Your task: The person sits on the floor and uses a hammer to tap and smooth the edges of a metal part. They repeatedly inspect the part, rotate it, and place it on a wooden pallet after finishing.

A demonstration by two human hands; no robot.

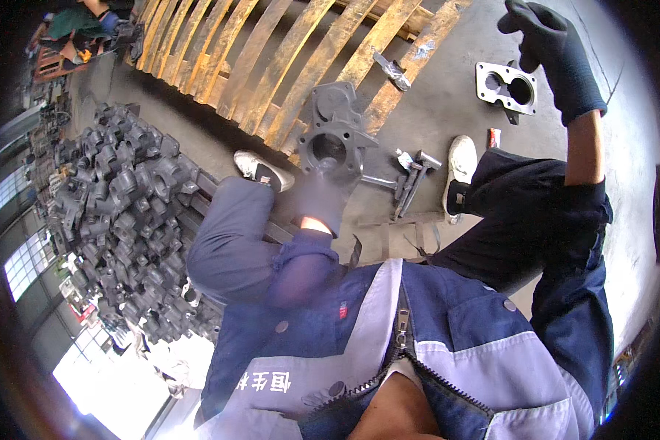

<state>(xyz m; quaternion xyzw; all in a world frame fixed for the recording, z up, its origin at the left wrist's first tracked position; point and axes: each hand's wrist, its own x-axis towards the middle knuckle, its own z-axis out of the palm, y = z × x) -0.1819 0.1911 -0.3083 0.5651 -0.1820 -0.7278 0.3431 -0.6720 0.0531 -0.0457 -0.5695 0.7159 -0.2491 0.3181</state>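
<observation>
My left hand [317, 196], in a dark glove that looks blurred, grips the near side of a grey metal casting [342, 174]. This casting has a flange around a wide round opening, with another grey flanged casting [336, 103] just beyond it. Its fingers are partly hidden against the metal. My right hand [554, 55], also gloved in black, is raised at the far right with nothing visible in it. Its fingers are bent and the thumb stands apart. Nearest to it, a flat metal plate with two round holes [501, 107] lies on the floor.
A slatted wooden pallet [271, 66] spans the far side. Hammer-like tools [412, 183] lie between my shoes, and a small red tube [494, 138] is by the right one. A large heap of grey castings [125, 213] rises on the left. Crumpled tape [392, 71] rests on the pallet.
</observation>
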